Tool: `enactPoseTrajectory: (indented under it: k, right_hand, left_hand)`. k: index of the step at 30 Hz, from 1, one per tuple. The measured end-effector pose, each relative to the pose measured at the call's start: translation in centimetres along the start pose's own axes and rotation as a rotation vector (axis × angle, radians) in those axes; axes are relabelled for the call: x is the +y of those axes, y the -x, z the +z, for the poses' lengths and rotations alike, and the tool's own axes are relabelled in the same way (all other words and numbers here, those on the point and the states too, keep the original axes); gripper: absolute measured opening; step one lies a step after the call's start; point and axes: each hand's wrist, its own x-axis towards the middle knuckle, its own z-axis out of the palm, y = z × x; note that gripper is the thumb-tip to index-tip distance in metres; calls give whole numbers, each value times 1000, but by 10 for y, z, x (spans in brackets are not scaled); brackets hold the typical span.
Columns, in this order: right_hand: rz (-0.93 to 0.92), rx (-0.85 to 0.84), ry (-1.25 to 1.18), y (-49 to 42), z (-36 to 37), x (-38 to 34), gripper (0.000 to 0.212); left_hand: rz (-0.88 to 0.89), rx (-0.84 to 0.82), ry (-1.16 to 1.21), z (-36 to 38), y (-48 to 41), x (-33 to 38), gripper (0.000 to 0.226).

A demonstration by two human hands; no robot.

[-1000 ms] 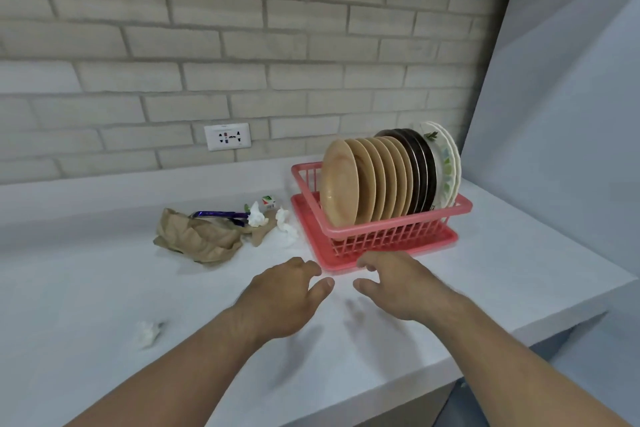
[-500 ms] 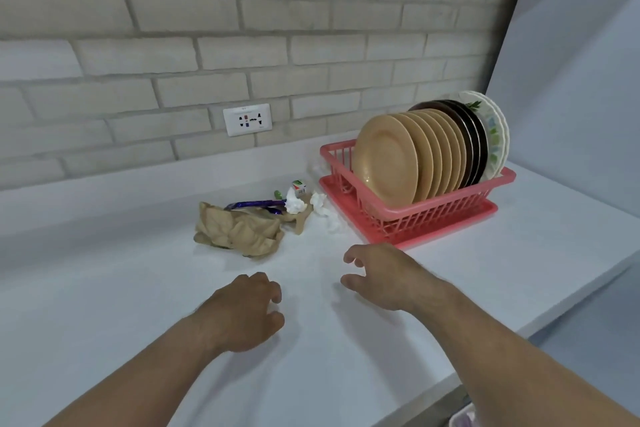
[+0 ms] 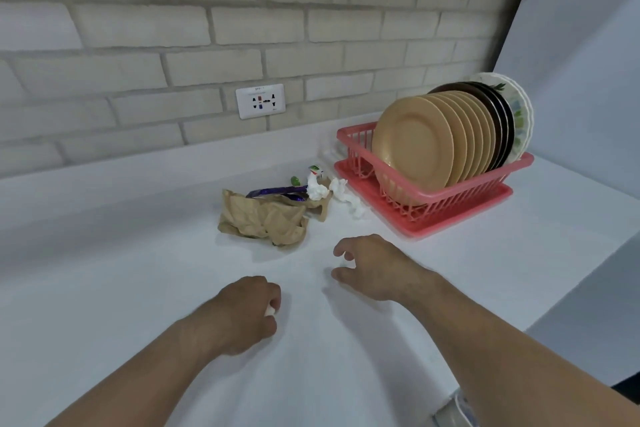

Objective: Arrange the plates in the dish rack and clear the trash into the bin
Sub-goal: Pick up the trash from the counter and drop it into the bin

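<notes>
Plates (image 3: pixel 414 146) stand in the red dish rack (image 3: pixel 450 199) on the counter (image 3: pixel 104 253), trash pile (image 3: pixel 263 218) just left of it; our left hand (image 3: pixel 242 314) grips a white scrap (image 3: pixel 270 311), right hand (image 3: pixel 375 267) loose, empty.
</notes>
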Motion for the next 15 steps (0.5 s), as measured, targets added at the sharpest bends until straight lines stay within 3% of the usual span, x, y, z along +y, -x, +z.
enactPoseTrajectory:
  k: [7,10,15]
  right_hand:
    - [-193,238,-102,-37,3,-55,41]
    - [-188,236,-157,-57,15,-79,53]
    - [-227,207,-31,-72,29,-86,29]
  left_hand:
    - [19,230,60,-26,-9,-15,24]
    - [13,327,76,-36,-9,-22,30]
    - [-39,393,119,-47,-8,-39,26]
